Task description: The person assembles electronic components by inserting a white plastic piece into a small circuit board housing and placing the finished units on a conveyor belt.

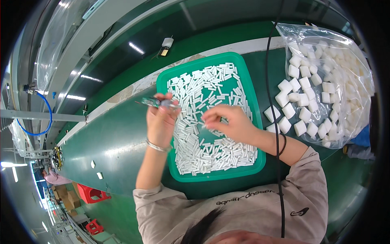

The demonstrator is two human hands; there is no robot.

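My left grip is clamped on a slim green-and-dark object; whether my right grip, fingers curled, holds anything, I cannot tell. Desk: green. On it, a green tray; to its right, a clear bag with white blocks. Short white sticks lie inside the tray, beneath my right grip.

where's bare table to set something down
Biggest free patch: green table between the tray and two small white pieces. A narrow strip separates tray from white cubes, crossed by the black cable. Crowded: the tray, with white cylinders; the cubes' side.
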